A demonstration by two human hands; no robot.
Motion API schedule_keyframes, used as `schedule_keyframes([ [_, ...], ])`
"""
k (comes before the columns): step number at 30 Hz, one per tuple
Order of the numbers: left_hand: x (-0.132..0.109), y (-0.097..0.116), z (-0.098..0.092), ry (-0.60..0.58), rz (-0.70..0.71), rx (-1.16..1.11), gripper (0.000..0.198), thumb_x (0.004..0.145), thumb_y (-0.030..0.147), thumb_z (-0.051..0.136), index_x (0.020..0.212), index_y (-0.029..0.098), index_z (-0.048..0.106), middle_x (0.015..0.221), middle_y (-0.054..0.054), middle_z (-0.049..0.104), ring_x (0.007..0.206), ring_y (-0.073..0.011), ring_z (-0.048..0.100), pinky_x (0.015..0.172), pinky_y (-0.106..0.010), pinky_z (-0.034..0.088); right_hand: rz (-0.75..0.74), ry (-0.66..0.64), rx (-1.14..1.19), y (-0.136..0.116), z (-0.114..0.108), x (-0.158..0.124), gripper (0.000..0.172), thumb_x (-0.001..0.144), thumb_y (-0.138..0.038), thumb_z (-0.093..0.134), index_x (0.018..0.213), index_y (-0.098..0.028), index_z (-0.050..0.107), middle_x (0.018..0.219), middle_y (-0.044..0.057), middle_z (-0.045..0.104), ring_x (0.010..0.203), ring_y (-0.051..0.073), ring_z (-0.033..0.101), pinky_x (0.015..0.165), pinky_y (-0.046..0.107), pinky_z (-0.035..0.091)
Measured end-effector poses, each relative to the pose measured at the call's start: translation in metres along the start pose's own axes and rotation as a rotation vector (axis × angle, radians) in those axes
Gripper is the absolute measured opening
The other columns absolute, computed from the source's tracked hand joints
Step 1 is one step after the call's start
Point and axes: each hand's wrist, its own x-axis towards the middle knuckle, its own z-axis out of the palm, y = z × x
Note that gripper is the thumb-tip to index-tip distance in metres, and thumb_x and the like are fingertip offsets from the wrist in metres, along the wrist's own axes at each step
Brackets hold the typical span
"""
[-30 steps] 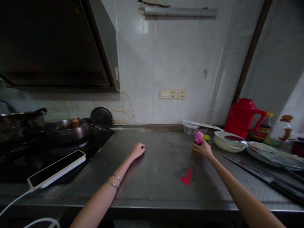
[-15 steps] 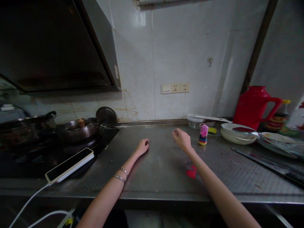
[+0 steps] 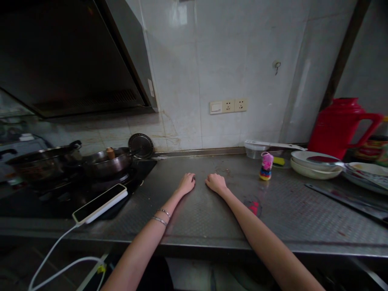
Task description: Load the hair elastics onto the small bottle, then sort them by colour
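My left hand (image 3: 187,183) rests on the steel counter (image 3: 212,218) as a loose fist, with two thin bracelets on its wrist. My right hand (image 3: 216,182) lies beside it, fingers curled under, a short gap between the two. Neither hand holds anything I can see. A small pink-topped toy with coloured bands (image 3: 266,166) stands upright on the counter, well to the right of my right hand. A red mark (image 3: 254,206) shows on the counter beside my right forearm.
A phone (image 3: 100,203) on a white cable lies at the hob's near edge. Two dark pans (image 3: 104,163) sit on the hob at left under the hood. At right are stacked bowls (image 3: 312,165), a red jug (image 3: 341,126), a clear tub (image 3: 254,149) and a long knife (image 3: 348,198).
My right hand let go of the pink-topped toy and drew back left across the counter to rest beside my left hand. The view tilted and shifted a little.
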Motion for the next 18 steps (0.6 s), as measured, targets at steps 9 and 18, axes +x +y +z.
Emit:
schedule_keyframes([
  [9, -0.0023, 0.0001, -0.0056, -0.016, -0.008, -0.051, 0.030, 0.080, 0.013, 0.039, 0.102, 0.012, 0.059, 0.103, -0.010, 0.060, 0.098, -0.0182, 0.051, 0.090, -0.030, 0.038, 0.008, -0.017, 0.073, 0.0069, 0.0052, -0.0001, 0.029, 0.079, -0.034, 0.041, 0.080, -0.018, 0.065, 0.087, 0.010, 0.065, 0.082, 0.021, 0.061, 0.064, 0.025, 0.040],
  [18, -0.0036, -0.0020, -0.0031, 0.015, 0.020, -0.111, 0.031, 0.086, 0.025, 0.036, 0.102, 0.012, 0.059, 0.103, -0.011, 0.061, 0.098, -0.0188, 0.052, 0.090, -0.031, 0.039, -0.008, -0.033, 0.099, 0.0096, 0.0042, -0.0017, 0.024, 0.079, -0.033, 0.043, 0.077, -0.018, 0.062, 0.082, 0.007, 0.064, 0.079, 0.017, 0.060, 0.061, 0.022, 0.036],
])
